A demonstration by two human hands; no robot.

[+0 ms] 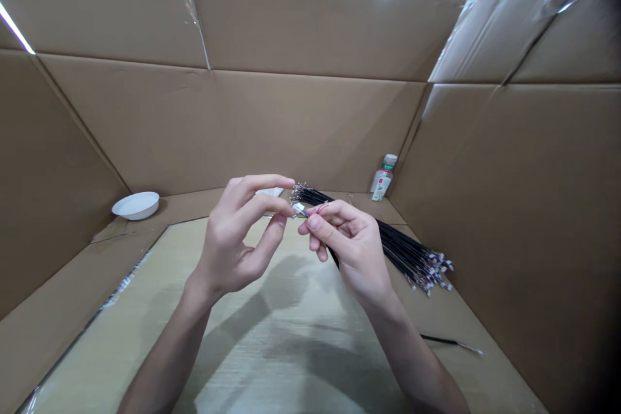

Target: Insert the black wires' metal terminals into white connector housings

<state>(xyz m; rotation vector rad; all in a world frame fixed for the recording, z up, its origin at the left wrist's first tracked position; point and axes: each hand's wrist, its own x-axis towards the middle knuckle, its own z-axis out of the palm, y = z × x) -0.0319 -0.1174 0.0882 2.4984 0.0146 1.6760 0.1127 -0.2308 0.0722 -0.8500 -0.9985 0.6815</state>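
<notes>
In front of me, my right hand (347,239) pinches a cable near its end, where thin red and dark wires fan out to a small white connector (299,207). The cable's black sheath (333,257) runs down behind the right palm, and its far part is hidden by the hand and forearm. My left hand (245,229) is at the connector from the left. Its thumb and middle fingertip come together at the connector's edge, while the index finger stretches out above. A bundle of black cables (405,246) lies behind my right hand, with white connectors at its near end.
A white bowl (136,206) stands at the back left, and a small labelled bottle (383,178) at the back right. One black cable end (451,341) sticks out beside my right forearm. Something white (270,192) lies behind my left fingers. Cardboard walls (315,129) enclose the work surface.
</notes>
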